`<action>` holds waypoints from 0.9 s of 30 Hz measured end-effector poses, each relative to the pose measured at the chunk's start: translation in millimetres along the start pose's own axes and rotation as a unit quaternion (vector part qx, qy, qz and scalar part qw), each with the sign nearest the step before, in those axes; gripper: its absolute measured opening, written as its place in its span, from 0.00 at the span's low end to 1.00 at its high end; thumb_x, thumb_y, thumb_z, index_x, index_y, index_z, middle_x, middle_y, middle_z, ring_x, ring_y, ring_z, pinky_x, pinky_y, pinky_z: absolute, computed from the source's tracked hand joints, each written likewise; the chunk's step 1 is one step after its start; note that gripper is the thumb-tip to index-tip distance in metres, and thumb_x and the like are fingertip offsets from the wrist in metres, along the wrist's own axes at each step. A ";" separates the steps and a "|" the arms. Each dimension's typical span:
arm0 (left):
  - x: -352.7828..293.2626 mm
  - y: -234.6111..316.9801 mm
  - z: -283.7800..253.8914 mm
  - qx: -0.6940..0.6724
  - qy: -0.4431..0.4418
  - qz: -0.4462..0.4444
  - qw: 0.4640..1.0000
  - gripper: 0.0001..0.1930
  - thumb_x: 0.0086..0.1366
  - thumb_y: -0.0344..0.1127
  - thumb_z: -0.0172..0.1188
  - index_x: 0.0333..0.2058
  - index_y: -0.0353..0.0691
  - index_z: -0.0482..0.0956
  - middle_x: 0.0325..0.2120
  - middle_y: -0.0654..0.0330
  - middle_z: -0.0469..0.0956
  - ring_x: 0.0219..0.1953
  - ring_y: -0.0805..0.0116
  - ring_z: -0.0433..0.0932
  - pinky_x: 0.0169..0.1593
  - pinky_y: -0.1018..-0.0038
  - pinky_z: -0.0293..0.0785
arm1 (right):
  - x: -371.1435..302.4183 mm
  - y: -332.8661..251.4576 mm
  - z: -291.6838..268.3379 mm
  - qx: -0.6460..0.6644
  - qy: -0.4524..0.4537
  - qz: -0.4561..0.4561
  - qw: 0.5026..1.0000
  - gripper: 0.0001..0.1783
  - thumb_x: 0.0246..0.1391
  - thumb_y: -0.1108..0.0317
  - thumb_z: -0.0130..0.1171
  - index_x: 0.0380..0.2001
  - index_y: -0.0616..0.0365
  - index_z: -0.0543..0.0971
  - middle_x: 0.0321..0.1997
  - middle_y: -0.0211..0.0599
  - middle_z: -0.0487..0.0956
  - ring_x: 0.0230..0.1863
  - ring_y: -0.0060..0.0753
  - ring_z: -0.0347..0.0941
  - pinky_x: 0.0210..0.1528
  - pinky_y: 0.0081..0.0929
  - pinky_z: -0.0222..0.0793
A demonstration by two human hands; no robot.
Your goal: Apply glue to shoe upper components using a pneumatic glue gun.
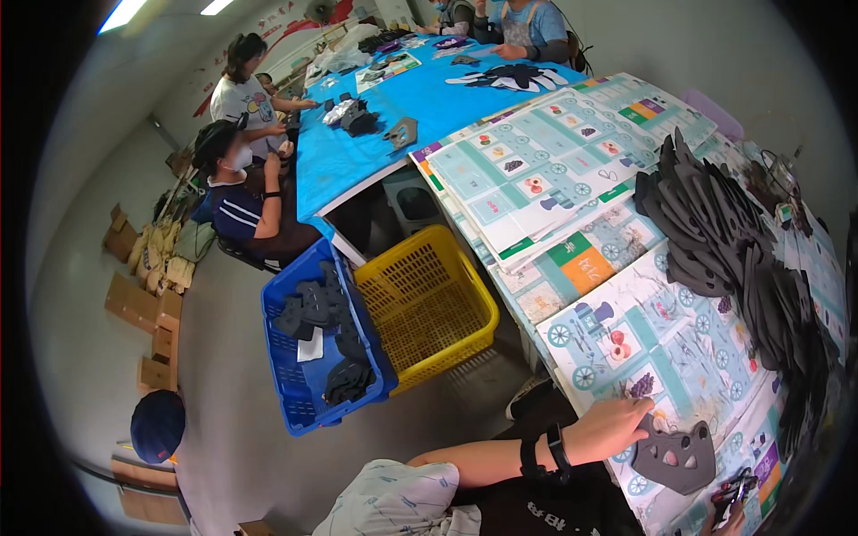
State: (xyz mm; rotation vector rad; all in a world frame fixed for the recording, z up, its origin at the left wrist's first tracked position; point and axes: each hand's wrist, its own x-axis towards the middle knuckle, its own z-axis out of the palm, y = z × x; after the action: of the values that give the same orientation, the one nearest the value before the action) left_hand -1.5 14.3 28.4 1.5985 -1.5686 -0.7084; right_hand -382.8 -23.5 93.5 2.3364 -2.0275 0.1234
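My left hand [617, 428] pinches the upper left edge of a dark grey foam-like piece [668, 473], which has cut-out triangular openings and round dots. That piece lies against the patterned tabletop sheets [572, 384]. At the lower right, my right hand [729, 523] is mostly cut off by the picture's rim. Its fingers are around a small black tool with shiny parts [735, 489], whose kind I cannot make out, close beside the grey piece. Beyond both hands, a long heap of similar dark grey pieces [706, 219] spreads along the table's right side.
Left of my table stand a blue crate [290, 393] with dark pieces inside and a yellow crate [438, 366]. A blue-covered table [357, 152] stretches away, bearing more dark pieces. Several people work around it. Cardboard boxes [134, 304] lie by the left wall.
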 end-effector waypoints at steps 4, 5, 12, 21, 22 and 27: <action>2.7 -3.7 4.9 -0.056 -0.007 -0.013 0.998 0.19 0.67 0.35 0.67 0.50 0.35 0.71 0.31 0.46 0.80 0.37 0.43 0.81 0.39 0.54 0.74 | 1.7 -2.7 -1.9 -0.081 -0.043 0.102 0.991 0.33 0.64 0.54 0.67 0.63 0.65 0.74 0.55 0.59 0.80 0.56 0.59 0.78 0.56 0.51 0.74; 5.0 -4.7 4.0 -0.080 -0.005 -0.014 0.997 0.19 0.66 0.34 0.67 0.50 0.36 0.71 0.30 0.46 0.80 0.37 0.43 0.81 0.39 0.53 0.74 | 1.5 -2.4 -1.8 -0.080 -0.045 0.096 0.991 0.33 0.63 0.54 0.68 0.63 0.65 0.74 0.56 0.59 0.80 0.56 0.59 0.78 0.56 0.51 0.74; 6.2 -14.2 12.3 -0.082 -0.011 0.037 0.996 0.16 0.65 0.31 0.67 0.49 0.37 0.74 0.33 0.47 0.82 0.39 0.42 0.81 0.43 0.54 0.74 | 2.1 0.7 -0.8 -0.058 -0.048 0.045 0.996 0.34 0.59 0.54 0.70 0.62 0.62 0.76 0.56 0.56 0.80 0.55 0.56 0.79 0.56 0.49 0.75; 11.9 -1.1 -3.1 -0.148 -0.010 0.119 0.982 0.08 0.68 0.32 0.63 0.44 0.41 0.77 0.35 0.53 0.81 0.39 0.47 0.80 0.43 0.56 0.74 | 14.2 18.7 0.1 -0.025 -0.066 -0.015 0.997 0.34 0.54 0.53 0.74 0.60 0.59 0.79 0.57 0.52 0.81 0.55 0.53 0.79 0.56 0.47 0.75; 12.0 -2.0 -0.7 -0.146 -0.009 0.118 0.982 0.08 0.68 0.32 0.63 0.44 0.41 0.77 0.35 0.53 0.81 0.39 0.47 0.80 0.43 0.56 0.74 | 16.6 22.0 0.1 -0.020 -0.069 -0.022 0.997 0.35 0.53 0.53 0.75 0.60 0.59 0.79 0.57 0.52 0.81 0.55 0.52 0.79 0.56 0.46 0.75; 13.7 -6.4 14.5 -0.075 0.125 0.205 0.968 0.06 0.68 0.32 0.64 0.42 0.41 0.78 0.30 0.57 0.78 0.35 0.53 0.77 0.41 0.61 0.72 | 25.0 47.0 12.5 0.003 -0.065 -0.046 0.997 0.36 0.51 0.52 0.76 0.60 0.57 0.79 0.57 0.53 0.81 0.55 0.53 0.79 0.56 0.47 0.75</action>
State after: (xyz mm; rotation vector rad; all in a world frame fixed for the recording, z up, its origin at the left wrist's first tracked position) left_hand -8.6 -1.6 16.9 1.1510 -1.5498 -0.3720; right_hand -425.4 -55.9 82.4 2.4979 -1.9701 -0.0255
